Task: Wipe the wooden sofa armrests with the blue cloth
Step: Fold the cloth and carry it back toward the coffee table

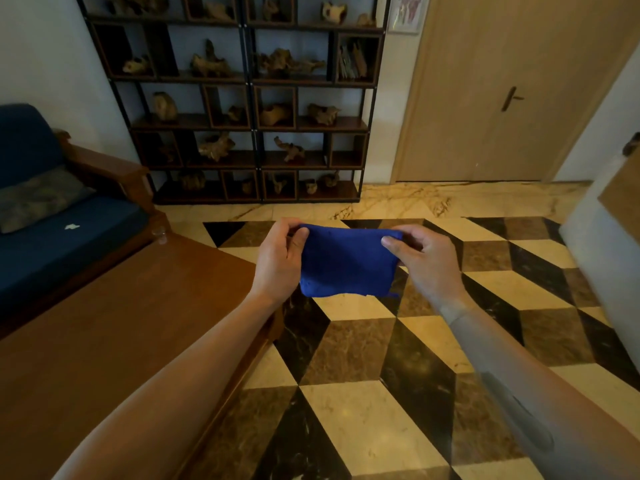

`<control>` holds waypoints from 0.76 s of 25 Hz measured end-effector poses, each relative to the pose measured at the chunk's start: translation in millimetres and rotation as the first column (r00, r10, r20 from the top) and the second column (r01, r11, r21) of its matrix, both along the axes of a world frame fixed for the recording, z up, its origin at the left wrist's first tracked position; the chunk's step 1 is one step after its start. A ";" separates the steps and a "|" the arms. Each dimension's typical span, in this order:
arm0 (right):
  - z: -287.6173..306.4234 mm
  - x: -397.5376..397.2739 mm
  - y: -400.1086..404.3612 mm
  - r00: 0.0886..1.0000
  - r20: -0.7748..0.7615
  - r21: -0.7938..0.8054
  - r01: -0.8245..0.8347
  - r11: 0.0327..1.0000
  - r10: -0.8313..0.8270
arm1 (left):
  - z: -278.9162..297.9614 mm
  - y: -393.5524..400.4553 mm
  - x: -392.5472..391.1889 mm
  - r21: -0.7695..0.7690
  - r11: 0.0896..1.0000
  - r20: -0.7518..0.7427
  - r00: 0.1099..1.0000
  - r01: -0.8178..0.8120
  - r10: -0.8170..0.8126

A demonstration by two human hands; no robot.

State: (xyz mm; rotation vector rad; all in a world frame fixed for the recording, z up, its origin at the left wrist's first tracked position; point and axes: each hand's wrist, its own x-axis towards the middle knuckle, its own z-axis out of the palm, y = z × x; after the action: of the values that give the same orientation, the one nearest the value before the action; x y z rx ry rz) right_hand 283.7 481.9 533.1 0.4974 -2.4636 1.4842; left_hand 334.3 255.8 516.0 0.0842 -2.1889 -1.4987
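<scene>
Head view: a checkered marble floor (381,358) fills the room, a blue-cushioned sofa (52,220) sits at far left, and a wooden worktop (114,327) stands before it. One wooden armrest (110,168) shows, well apart from the hands. Chest-high, the left hand (277,258) and right hand (426,261) each pinch a top corner of the folded blue cloth (346,261). Keeping it folded into a flat pad would likely wipe best.

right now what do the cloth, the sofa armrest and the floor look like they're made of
Blue cloth: soft matte fabric, likely microfibre or cotton; it folds and sags between the hands.
Sofa armrest: brown wood, seemingly varnished, with a faint sheen.
Floor: polished stone tiles, probably marble, veined and glossy.
</scene>
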 end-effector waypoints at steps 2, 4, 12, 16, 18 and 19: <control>1.0 -35.1 -11.5 1.000 0.001 -0.002 -0.013 1.000 0.013 | -1.1 -11.8 -32.1 -0.012 1.000 -0.011 1.000 -0.006 0.006; -2.2 -71.7 -22.9 1.000 0.008 -0.012 -0.028 1.000 0.028 | -3.6 -23.1 -64.2 -0.003 1.000 -0.016 1.000 -0.015 0.015; -5.9 -236.8 -70.1 0.976 -0.010 -0.031 -0.218 0.975 0.218 | -13.5 -64.8 -202.0 -0.042 0.984 -0.075 0.982 -0.174 0.171; 6.6 -324.9 -101.4 0.942 -0.008 -0.050 -0.334 0.941 0.334 | -7.9 -81.8 -263.4 -0.032 0.947 -0.100 0.944 -0.320 0.316; 8.9 -362.4 -122.6 0.916 -0.008 -0.049 -0.400 0.915 0.400 | -8.8 -92.5 -284.1 -0.026 0.924 -0.105 0.920 -0.383 0.378; 8.6 -378.0 -136.8 0.895 -0.003 -0.051 -0.445 0.894 0.445 | -9.9 -100.2 -290.4 -0.027 0.904 -0.101 0.901 -0.426 0.422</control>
State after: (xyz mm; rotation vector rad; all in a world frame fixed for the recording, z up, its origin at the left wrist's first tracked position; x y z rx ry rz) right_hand -94.3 345.1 541.7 1.1094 -2.4146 1.7012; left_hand 43.9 155.6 506.0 0.4383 -1.9681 -1.1775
